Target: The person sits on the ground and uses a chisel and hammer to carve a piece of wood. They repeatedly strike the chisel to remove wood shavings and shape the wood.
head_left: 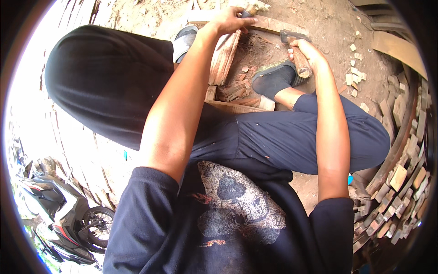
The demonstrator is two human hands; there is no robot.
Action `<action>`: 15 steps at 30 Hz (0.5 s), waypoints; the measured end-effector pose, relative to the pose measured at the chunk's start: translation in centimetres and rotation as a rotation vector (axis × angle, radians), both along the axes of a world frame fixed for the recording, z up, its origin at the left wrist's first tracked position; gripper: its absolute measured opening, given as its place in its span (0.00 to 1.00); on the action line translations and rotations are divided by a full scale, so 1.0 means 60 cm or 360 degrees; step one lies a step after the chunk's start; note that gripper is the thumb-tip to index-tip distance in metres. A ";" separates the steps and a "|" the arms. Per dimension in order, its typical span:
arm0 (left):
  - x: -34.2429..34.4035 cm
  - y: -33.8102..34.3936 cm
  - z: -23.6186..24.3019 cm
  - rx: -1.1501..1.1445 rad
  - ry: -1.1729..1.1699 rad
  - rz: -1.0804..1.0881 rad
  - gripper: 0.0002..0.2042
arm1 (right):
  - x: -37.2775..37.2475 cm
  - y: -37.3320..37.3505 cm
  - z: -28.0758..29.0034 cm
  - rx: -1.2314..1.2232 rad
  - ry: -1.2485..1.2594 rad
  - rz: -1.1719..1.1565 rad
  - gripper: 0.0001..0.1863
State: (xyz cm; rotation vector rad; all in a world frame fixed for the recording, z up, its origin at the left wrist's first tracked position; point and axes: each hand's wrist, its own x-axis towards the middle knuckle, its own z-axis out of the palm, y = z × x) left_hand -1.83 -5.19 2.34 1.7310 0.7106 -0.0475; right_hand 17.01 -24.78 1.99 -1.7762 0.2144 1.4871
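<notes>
My left hand (228, 20) is closed round a short handled tool (248, 12), dark with a yellowish end. Its working end cannot be made out. It is at the far end of a pale wooden strip (270, 24) with lines across it. My right hand (311, 51) grips the thick wooden handle of a hammer (301, 64). The hammer's dark metal head (292, 35) is over the near edge of the strip, to the right of my left hand. Whether it touches the wood I cannot tell.
A reddish split timber (224, 59) lies between my feet among chips and offcuts (239, 91). Small wood blocks (355, 77) are scattered at the right. Stacked wood pieces (401, 192) line the right side. A motorcycle (68, 214) stands at the lower left.
</notes>
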 end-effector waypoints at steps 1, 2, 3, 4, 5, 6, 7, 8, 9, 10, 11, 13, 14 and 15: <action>-0.007 -0.010 0.014 -0.0084 0.0002 0.0028 0.21 | -0.001 0.003 0.000 0.0010 0.0027 -0.0018 0.06; -0.013 -0.011 0.008 -0.0188 0.0046 -0.0025 0.19 | -0.002 0.003 0.002 0.0029 0.0042 -0.0014 0.06; -0.022 -0.014 0.011 -0.0282 0.0049 -0.0094 0.18 | -0.003 0.000 0.003 0.0047 0.0057 -0.0012 0.06; -0.028 -0.021 0.019 -0.0383 0.0051 -0.0175 0.17 | -0.004 -0.004 0.007 0.0058 0.0069 -0.0021 0.06; -0.035 -0.019 0.035 -0.0481 0.0088 -0.0311 0.15 | -0.006 -0.006 0.008 0.0072 0.0094 -0.0048 0.06; -0.038 -0.020 0.038 -0.0496 0.0126 -0.0316 0.14 | -0.006 -0.007 0.011 0.0081 0.0100 -0.0051 0.06; -0.042 -0.023 0.036 -0.0513 0.0166 -0.0316 0.14 | -0.012 -0.006 0.016 0.0088 0.0109 -0.0050 0.07; -0.045 -0.025 0.036 -0.0529 0.0206 -0.0317 0.13 | -0.015 -0.005 0.020 0.0096 0.0118 -0.0050 0.07; -0.047 -0.026 0.036 -0.0489 0.0235 -0.0328 0.12 | -0.014 -0.004 0.016 0.0091 0.0149 -0.0062 0.06; -0.045 -0.033 0.028 -0.0502 0.0219 -0.0329 0.13 | -0.010 -0.004 0.008 0.0086 0.0176 -0.0077 0.06; -0.042 -0.047 0.035 -0.0509 0.0050 -0.0240 0.13 | -0.008 -0.001 0.007 0.0079 0.0205 -0.0093 0.05; -0.039 -0.088 0.077 -0.0391 -0.0149 -0.0159 0.15 | -0.017 -0.001 0.011 0.0043 0.0167 -0.0025 0.05; -0.040 -0.094 0.156 -0.0518 -0.0110 -0.0452 0.16 | -0.012 -0.008 0.017 0.0014 0.0129 -0.0018 0.05; -0.038 -0.120 0.174 -0.0580 -0.0299 -0.0468 0.18 | 0.019 -0.033 -0.044 0.0214 0.0173 -0.0097 0.05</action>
